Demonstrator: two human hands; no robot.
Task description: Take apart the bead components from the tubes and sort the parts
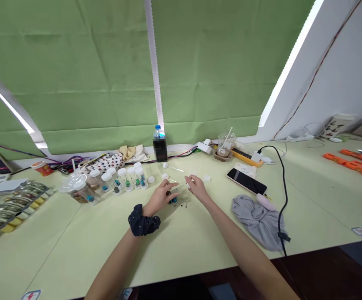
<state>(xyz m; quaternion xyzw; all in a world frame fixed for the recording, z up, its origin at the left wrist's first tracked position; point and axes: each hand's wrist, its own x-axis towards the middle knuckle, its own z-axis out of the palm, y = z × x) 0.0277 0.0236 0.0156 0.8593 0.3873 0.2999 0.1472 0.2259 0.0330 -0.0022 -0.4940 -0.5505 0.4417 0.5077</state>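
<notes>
My left hand [162, 198], with a dark scrunchie [142, 221] at its wrist, is over the table, its thumb and forefinger apart. Beneath its fingers lie small blue beads [172, 201], partly hidden. To the right, the fingertips of my right hand [197, 188] are pinched together on something small and pale that I cannot make out. A thin, faint line runs between the two hands. Small wire-like pieces [186, 203] lie just below them. White caps lie around, one cap [206, 178] by my right hand and another cap [165, 176] beyond my left.
Several white-capped clear vials [127, 181] with blue and green pieces stand at left, near a lidded cup [74, 189]. At right lie a phone [246, 181], a grey cloth [257, 218] and a black cable [283, 187]. A blue-capped bottle [158, 134] stands behind.
</notes>
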